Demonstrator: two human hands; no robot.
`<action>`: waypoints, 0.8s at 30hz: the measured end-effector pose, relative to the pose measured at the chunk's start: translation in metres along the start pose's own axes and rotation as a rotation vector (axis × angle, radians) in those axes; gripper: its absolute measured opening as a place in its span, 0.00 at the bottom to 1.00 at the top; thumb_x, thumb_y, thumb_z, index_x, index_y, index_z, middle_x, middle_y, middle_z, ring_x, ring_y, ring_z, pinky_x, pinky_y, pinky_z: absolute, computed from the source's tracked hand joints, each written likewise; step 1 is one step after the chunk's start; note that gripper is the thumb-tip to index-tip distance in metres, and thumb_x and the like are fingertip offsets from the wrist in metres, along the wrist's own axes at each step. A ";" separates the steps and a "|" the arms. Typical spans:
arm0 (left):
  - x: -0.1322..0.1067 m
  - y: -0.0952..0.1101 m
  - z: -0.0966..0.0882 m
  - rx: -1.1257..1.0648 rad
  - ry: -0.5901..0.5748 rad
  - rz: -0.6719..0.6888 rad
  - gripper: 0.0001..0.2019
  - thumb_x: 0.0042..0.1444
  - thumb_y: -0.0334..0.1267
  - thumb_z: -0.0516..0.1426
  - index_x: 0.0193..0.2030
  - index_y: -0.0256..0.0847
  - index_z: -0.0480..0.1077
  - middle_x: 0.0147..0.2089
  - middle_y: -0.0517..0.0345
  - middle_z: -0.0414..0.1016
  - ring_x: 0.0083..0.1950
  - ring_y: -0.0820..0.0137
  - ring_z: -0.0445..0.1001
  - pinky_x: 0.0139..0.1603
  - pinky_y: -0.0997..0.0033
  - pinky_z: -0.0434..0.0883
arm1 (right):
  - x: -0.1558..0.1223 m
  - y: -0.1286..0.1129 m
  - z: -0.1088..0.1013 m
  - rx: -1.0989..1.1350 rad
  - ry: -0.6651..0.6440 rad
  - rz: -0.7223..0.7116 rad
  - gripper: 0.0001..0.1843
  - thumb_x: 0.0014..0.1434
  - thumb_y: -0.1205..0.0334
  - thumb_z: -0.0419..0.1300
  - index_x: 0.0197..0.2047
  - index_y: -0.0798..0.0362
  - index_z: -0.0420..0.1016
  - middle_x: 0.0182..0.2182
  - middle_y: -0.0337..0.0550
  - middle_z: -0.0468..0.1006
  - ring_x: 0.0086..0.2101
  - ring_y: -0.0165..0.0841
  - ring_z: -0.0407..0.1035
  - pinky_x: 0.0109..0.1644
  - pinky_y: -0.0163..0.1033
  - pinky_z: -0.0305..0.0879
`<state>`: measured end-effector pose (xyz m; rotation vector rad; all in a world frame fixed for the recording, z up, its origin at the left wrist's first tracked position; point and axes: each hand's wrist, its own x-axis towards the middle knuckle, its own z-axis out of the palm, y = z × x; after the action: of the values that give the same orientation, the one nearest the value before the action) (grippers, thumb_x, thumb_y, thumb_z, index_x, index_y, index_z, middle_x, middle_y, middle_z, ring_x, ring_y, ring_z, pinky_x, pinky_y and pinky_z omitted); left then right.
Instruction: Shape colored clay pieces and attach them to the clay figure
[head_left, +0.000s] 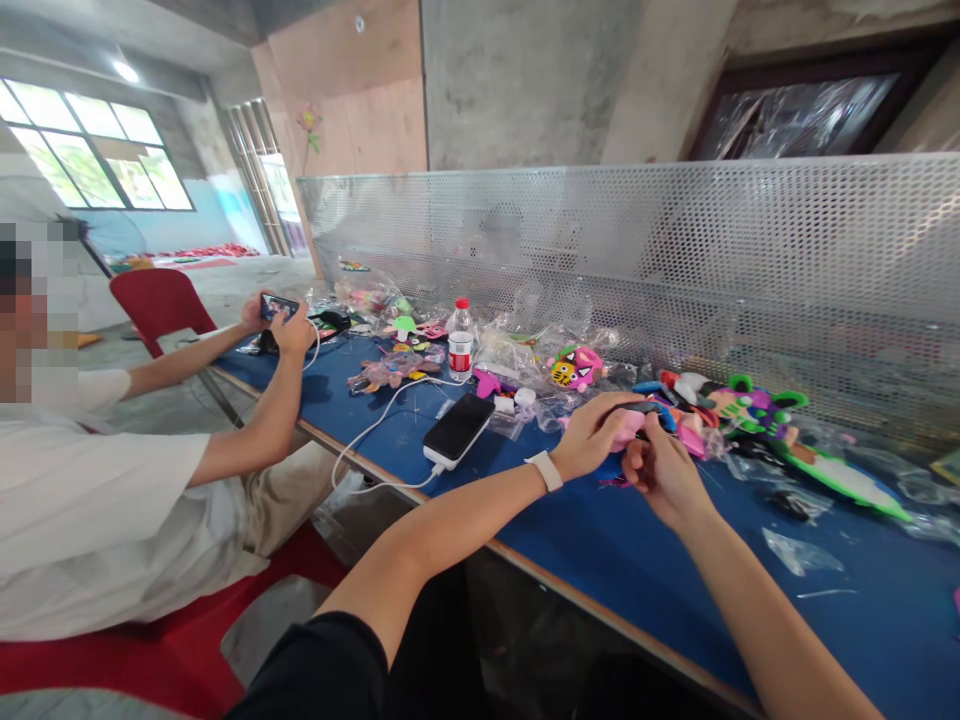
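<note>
We grip a pink toy (628, 428) with left hand (592, 436) and right hand (664, 478) (fingers closed around it) above the tabletop (675, 575). A phone (459, 428) lies near its front edge.

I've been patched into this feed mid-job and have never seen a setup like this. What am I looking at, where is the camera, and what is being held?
There is no machine here. One camera sits on a person's head and looks forward and down at their own two bare arms. The left hand, with a white wristband, and the right hand together pinch a small pink toy piece over the blue table. On the table lie a black phone, a water bottle, colourful toy figures and a clear plastic bag. The person at far left, holding another phone, is a co-worker.
</note>
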<state>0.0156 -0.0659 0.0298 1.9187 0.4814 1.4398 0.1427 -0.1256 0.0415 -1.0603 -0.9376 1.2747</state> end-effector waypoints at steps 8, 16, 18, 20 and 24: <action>0.001 0.000 0.002 -0.001 -0.031 0.068 0.22 0.75 0.46 0.46 0.63 0.41 0.74 0.65 0.46 0.77 0.67 0.57 0.74 0.74 0.48 0.69 | -0.002 0.000 0.004 -0.041 0.027 -0.085 0.38 0.41 0.25 0.74 0.22 0.52 0.65 0.12 0.31 0.65 0.12 0.24 0.61 0.11 0.26 0.50; 0.000 0.000 0.003 0.069 -0.003 0.034 0.22 0.76 0.47 0.45 0.64 0.48 0.75 0.64 0.51 0.78 0.67 0.58 0.76 0.72 0.51 0.72 | -0.003 0.003 0.006 -0.036 0.031 -0.113 0.36 0.41 0.28 0.75 0.31 0.50 0.70 0.13 0.31 0.69 0.11 0.26 0.62 0.11 0.27 0.51; -0.001 -0.003 0.003 0.061 0.004 0.028 0.23 0.76 0.47 0.44 0.65 0.46 0.74 0.65 0.50 0.78 0.67 0.58 0.75 0.72 0.52 0.72 | -0.004 0.003 0.007 -0.019 0.009 -0.109 0.35 0.40 0.32 0.78 0.36 0.50 0.72 0.14 0.29 0.69 0.12 0.26 0.62 0.11 0.26 0.51; -0.001 -0.005 0.004 0.054 0.006 0.036 0.22 0.76 0.46 0.45 0.66 0.45 0.73 0.65 0.49 0.77 0.67 0.58 0.75 0.72 0.52 0.72 | -0.004 0.002 0.006 0.015 -0.003 -0.100 0.35 0.39 0.36 0.80 0.38 0.50 0.72 0.14 0.27 0.67 0.12 0.24 0.61 0.11 0.25 0.50; -0.002 -0.005 0.005 0.064 0.005 0.088 0.22 0.76 0.44 0.45 0.64 0.42 0.74 0.64 0.46 0.78 0.66 0.58 0.76 0.71 0.49 0.72 | -0.002 0.002 0.004 0.089 -0.004 -0.076 0.33 0.38 0.40 0.82 0.36 0.51 0.73 0.14 0.25 0.64 0.12 0.22 0.59 0.11 0.24 0.48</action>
<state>0.0198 -0.0652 0.0247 2.0097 0.4549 1.5016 0.1378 -0.1269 0.0407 -0.9448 -0.9069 1.2449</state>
